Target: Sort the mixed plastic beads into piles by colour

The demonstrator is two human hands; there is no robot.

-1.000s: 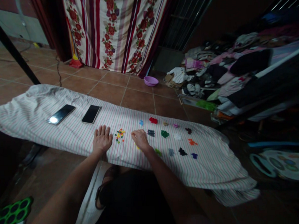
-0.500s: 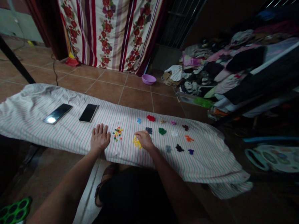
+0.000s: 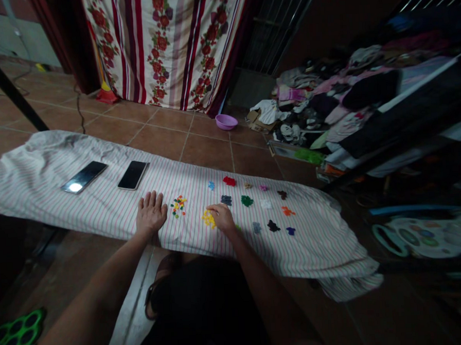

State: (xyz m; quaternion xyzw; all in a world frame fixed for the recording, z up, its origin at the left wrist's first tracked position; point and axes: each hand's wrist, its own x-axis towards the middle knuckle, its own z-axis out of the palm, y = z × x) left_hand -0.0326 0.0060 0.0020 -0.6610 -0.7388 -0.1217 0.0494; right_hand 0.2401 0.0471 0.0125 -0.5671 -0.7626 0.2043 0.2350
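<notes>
Lying just right of the flat, empty-looking left hand (image 3: 151, 214), mixed-colour pieces (image 3: 180, 201) separate it from the right hand (image 3: 222, 216), curled beside the yellow pile (image 3: 207, 219), its hold unclear.

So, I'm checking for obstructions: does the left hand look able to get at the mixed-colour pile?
Likely yes: the left hand lies palm down just beside the mixed-colour pile, with only striped cloth showing between them, and the right hand is off at the yellow pieces.
</notes>
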